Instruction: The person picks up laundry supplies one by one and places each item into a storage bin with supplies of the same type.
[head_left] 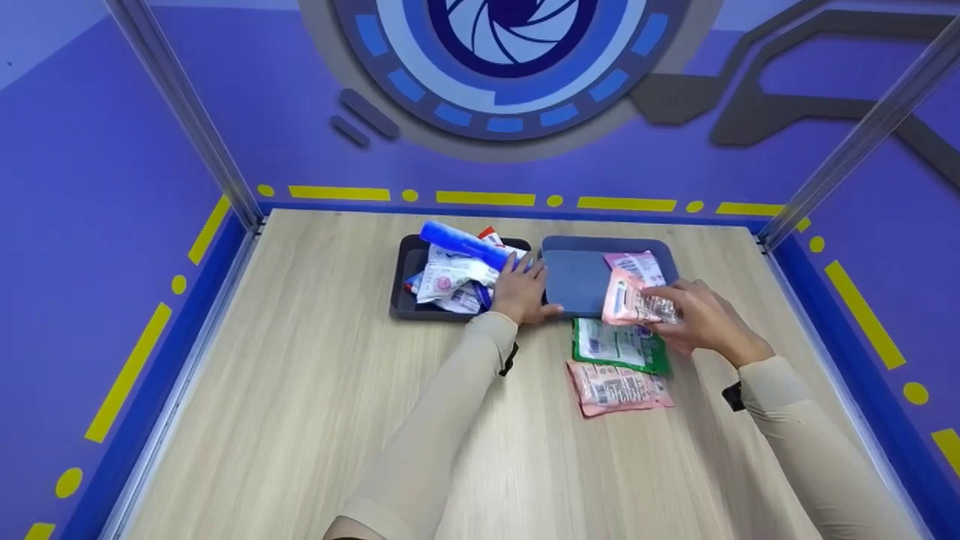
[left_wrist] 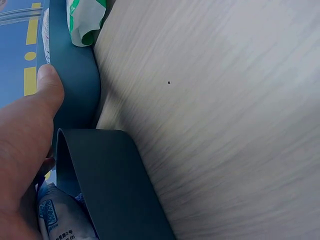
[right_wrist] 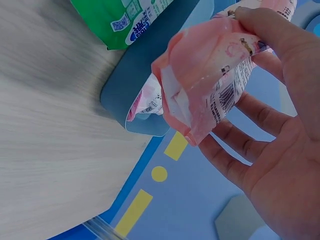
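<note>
My right hand (head_left: 703, 313) holds a pink packet (head_left: 628, 300) above the front right part of the blue-grey tray (head_left: 574, 277). In the right wrist view, thumb and fingers grip this pink packet (right_wrist: 200, 85). A pink-and-white packet (head_left: 637, 264) lies inside that tray. My left hand (head_left: 519, 291) rests with its fingers spread over the right end of the dark tray (head_left: 405, 306), its thumb reaching the neighbouring tray. Beneath its fingertips is the end of a blue tube-shaped item (head_left: 465, 244), which lies on white packets (head_left: 454, 276) heaped in the dark tray.
In front of the blue-grey tray lie a green-and-white packet (head_left: 615, 345) and another pink packet (head_left: 621, 388) on the wooden table (head_left: 315, 390). Blue-purple panels (head_left: 285, 112) with yellow marks stand behind and at both sides. Metal posts (head_left: 187, 105) rise at the back corners.
</note>
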